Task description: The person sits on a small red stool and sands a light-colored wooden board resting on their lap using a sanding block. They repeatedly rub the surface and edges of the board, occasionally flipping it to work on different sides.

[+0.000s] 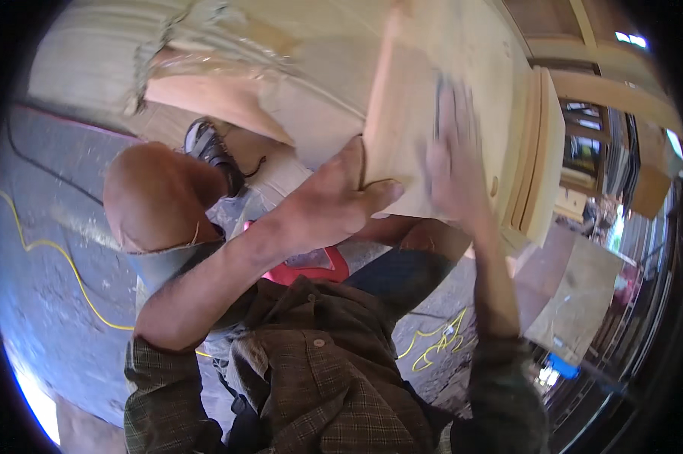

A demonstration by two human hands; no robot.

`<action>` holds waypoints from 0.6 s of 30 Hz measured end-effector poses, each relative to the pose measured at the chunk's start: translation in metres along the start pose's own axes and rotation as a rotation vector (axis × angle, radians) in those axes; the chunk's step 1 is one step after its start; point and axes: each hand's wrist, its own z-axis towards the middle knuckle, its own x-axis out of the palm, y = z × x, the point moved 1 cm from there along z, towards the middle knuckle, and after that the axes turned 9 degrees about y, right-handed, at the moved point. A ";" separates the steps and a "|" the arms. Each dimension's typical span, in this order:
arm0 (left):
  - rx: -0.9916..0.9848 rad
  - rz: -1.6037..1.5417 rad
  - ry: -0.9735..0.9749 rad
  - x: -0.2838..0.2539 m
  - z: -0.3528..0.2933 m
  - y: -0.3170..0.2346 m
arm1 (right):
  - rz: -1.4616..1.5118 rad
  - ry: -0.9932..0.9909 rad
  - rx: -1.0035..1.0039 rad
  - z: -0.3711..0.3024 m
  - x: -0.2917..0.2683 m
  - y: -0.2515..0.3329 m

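- Concrete floor, grey & scuffed: off to the L of the L fingers, running down below both hands.
- Cardboard wrapping, big beige sheets, torn/crumpled edge: up & L of the L fingers, w/ clear plastic film on it.
- Pale wooden panel: right under the R fingers, its L edge against the L hand; runs up past the fingertips, lighter lengthwise strip btwn the two hands.
- Plaid shirt, dk brown, buttoned: below both sets of fingers, sleeves pushed up the forearms.
- Stacked panels, pale wood, edges showing: just R of the R fingers.
- Flat sheet, tan, on the ground: well apart, lower R of the R fingers.
- R hand: over the panel face, badly smeared; fingers look straight & close together, pointing up. Dk bluish strip beside them — too blurred to ID; can't tell if they pinch it.
- L hand: at the panel's L edge, thumb spread from the fingers & lying toward the R hand; other fingers partly hidden, can't tell if they pinch the edge.
- Red plastic item: below the L fingers, btwn the legs.
- Dk shoe: L of the L fingers, on cardboard.
- Yellow cord: far L of the L fingers, on the floor; more yellow loops below the R hand.
- Blue item, small: far lower R of the R fingers.
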 end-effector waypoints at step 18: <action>-0.020 -0.196 0.121 -0.004 0.001 0.009 | 0.013 0.020 -0.079 0.041 -0.009 0.022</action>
